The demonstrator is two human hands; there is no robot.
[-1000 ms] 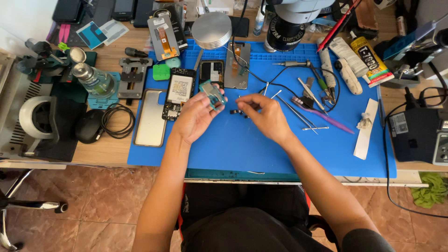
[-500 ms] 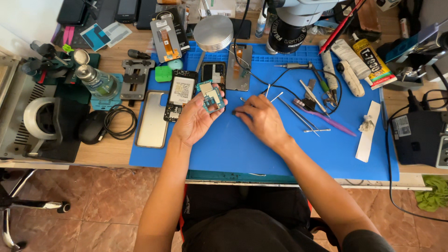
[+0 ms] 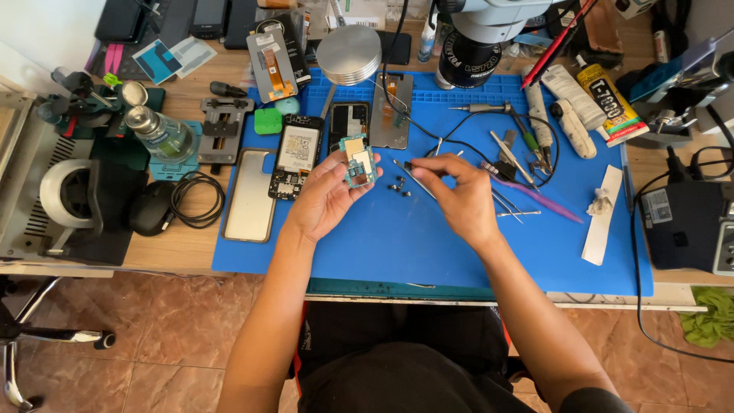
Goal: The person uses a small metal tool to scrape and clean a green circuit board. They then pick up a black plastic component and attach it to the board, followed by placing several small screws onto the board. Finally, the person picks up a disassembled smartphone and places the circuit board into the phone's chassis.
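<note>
Two hands are seen over the blue silicone mat (image 3: 397, 237) mid-bench: a small green circuit board (image 3: 358, 161) is gripped in the left hand (image 3: 325, 197), thin metal tweezers (image 3: 414, 178) pinched by the right hand (image 3: 457, 195) fingers beside tiny black screws (image 3: 397, 186).

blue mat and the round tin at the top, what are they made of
The blue mat looks like matte silicone or rubber: no glare, moulded ridges along its far edge. The round tin looks like brushed metal, silver with a soft sheen. The left hand holds a small circuit board.
</note>
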